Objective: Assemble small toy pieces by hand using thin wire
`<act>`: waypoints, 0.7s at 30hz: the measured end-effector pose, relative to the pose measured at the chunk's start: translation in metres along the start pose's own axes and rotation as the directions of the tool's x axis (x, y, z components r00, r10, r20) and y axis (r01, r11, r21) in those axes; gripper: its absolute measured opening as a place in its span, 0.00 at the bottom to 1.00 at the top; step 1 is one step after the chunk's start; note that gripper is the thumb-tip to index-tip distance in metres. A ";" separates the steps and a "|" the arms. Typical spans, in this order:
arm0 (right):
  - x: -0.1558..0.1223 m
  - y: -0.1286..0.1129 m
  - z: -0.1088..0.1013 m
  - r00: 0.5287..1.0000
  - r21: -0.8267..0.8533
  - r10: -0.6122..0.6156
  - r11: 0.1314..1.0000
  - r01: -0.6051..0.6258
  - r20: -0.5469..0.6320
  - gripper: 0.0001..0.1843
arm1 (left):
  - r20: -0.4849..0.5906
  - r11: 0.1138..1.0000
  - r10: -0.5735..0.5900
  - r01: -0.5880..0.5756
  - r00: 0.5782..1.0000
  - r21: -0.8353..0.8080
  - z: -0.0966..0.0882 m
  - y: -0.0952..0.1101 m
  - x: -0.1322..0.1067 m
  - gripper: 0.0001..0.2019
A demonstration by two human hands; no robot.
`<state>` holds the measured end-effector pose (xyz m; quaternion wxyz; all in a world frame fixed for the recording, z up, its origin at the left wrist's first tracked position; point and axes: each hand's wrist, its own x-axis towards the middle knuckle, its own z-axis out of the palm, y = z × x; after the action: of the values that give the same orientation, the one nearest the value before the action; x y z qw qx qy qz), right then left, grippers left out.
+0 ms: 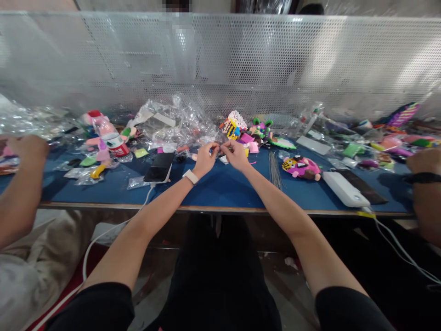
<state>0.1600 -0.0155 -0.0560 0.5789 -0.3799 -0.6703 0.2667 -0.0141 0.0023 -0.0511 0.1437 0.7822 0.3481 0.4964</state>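
Over the middle of the blue table (pixel 220 188), my left hand (pixel 206 158) and my right hand (pixel 236 155) meet with their fingertips pinched together. Whatever sits between the fingertips is too small to make out. A pale band circles my left wrist. Just behind my hands lie colourful soft clay pieces, among them a yellow and black striped figure (pixel 233 128) and pink clay (pixel 254 147). To the right of my right hand is a bundle of thin wires (pixel 274 169), then a magenta clay figure (pixel 302 168) with a striped yellow part.
A black phone (pixel 159 166) with a white cable lies left, near a plastic bottle (pixel 116 146). At right rests a white power bank (pixel 345 189). Crumpled plastic bags (pixel 172 119) line a perforated metal screen (pixel 220 59). Other people's arms (pixel 25 179) reach in from both sides.
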 end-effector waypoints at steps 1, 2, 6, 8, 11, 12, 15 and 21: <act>0.001 -0.001 -0.004 1.000 -0.064 -0.027 0.998 0.027 0.010 0.23 | 0.028 0.999 -0.024 0.026 0.999 -0.043 0.001 0.000 0.001 0.13; 0.001 -0.003 -0.008 0.998 -0.123 -0.052 0.991 0.055 0.025 0.21 | 0.063 0.994 -0.050 0.056 0.997 -0.089 0.001 -0.001 0.002 0.13; 0.002 -0.005 -0.018 0.993 -0.204 -0.066 0.975 0.085 0.097 0.15 | 0.234 0.923 -0.178 0.244 0.956 -0.296 0.001 -0.002 0.005 0.15; 0.002 -0.006 -0.019 0.992 -0.191 -0.051 0.979 0.073 0.118 0.14 | 0.333 0.830 -0.262 0.388 0.906 -0.401 0.000 -0.004 0.005 0.15; 0.001 -0.007 -0.017 0.992 -0.184 -0.056 0.980 0.076 0.111 0.13 | 0.461 0.674 -0.316 0.538 0.829 -0.506 -0.004 -0.008 0.004 0.16; 0.000 -0.007 -0.015 0.994 -0.184 -0.052 0.981 0.069 0.094 0.13 | 0.470 0.658 -0.309 0.543 0.827 -0.522 -0.005 -0.009 0.005 0.17; 0.000 -0.007 -0.012 0.999 -0.168 0.003 0.986 0.006 0.053 0.15 | 0.360 0.782 -0.229 0.391 0.904 -0.486 -0.010 -0.010 0.006 0.16; 0.001 -0.003 -0.009 0.996 -0.126 0.069 0.990 -0.061 0.056 0.17 | 0.083 0.995 0.032 -0.024 0.996 -0.094 -0.014 -0.001 0.003 0.05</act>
<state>0.1683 -0.0168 -0.0511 0.5250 -0.4286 -0.6899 0.2546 -0.0261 0.0039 -0.0432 0.1877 0.7996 0.3074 0.4806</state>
